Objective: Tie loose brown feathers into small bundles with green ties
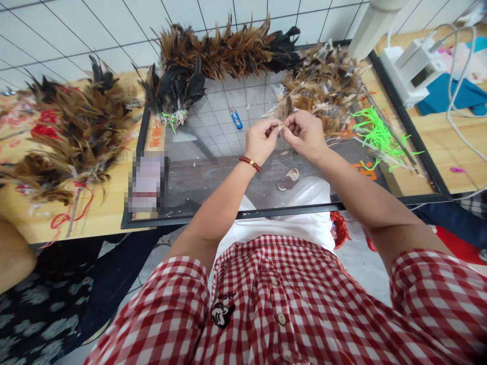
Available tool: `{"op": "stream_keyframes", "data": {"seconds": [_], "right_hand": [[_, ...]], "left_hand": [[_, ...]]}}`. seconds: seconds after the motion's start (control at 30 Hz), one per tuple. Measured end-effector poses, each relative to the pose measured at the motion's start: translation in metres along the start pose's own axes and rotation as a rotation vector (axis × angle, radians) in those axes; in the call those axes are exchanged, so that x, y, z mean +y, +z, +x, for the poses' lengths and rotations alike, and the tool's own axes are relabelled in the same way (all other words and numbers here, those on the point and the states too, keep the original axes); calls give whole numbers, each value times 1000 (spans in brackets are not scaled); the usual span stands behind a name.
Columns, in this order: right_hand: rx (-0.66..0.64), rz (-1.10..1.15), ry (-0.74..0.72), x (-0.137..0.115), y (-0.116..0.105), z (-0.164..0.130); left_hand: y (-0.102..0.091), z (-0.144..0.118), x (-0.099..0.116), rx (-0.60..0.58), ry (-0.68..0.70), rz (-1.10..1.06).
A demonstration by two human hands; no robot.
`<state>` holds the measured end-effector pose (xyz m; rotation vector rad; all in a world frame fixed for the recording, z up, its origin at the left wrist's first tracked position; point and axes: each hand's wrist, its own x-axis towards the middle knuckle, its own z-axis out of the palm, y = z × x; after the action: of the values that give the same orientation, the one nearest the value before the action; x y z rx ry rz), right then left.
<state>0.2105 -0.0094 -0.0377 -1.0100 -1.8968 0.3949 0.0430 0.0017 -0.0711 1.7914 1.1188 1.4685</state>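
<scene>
My left hand (262, 139), with a red bead bracelet (250, 163) at its wrist, pinches with thumb and forefinger. Fingertip to fingertip with it, my right hand (305, 134) is closed in a pinch too. Between them shows a small pale piece with a touch of green (280, 128); its kind is mostly hidden by the fingers. Just beyond my right hand lies a heap of loose brown feathers (323, 83). Blue thread snips (236, 119) rest on the glass left of the hands. Bright green strings (380, 134) lie in a pile to the right.
A long brown feather bundle (216, 50) and a black one (173, 91) lie at the back. The glass top has a black frame (236, 217). A blurred phone-like object (147, 180) lies left, more feathers (91, 121) beyond it. A power strip (405, 76) with cables stands right.
</scene>
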Motion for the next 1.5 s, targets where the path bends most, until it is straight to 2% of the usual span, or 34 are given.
{"op": "stream_keyframes", "data": {"seconds": [0.13,0.27,0.43,0.53,0.67,0.77,0.87,1.0,1.1,1.27,1.4,1.5], "right_hand": [[-11,55,-5,0,-2,2],[-31,103,-3,4,0,4],[-75,-122,-120,6,-1,0],[-107,-240,-134,5,-4,-2],[-103,-346,-125,0,-12,1],[-28,-372,-74,-3,-19,5],[12,-230,-35,-2,-20,7],[-100,0,0,-1,-15,6],[-119,34,20,3,-14,6],[-98,-102,-16,14,-9,5],[-96,-237,-86,17,-4,2],[-85,-320,-71,19,-4,0]], "left_hand": [[1,1,0,17,-88,-50],[-2,2,11,55,-168,-116],[-3,2,26,2,-357,-284],[-3,3,29,10,-422,-336],[-1,3,28,18,-379,-293],[1,3,25,14,-326,-231],[1,3,22,2,-306,-218],[0,2,21,-33,-289,-225],[0,1,20,-15,-307,-224],[-1,1,16,-39,-270,-206],[-3,1,15,29,-210,-161],[-7,-1,18,61,-180,-146]]}}
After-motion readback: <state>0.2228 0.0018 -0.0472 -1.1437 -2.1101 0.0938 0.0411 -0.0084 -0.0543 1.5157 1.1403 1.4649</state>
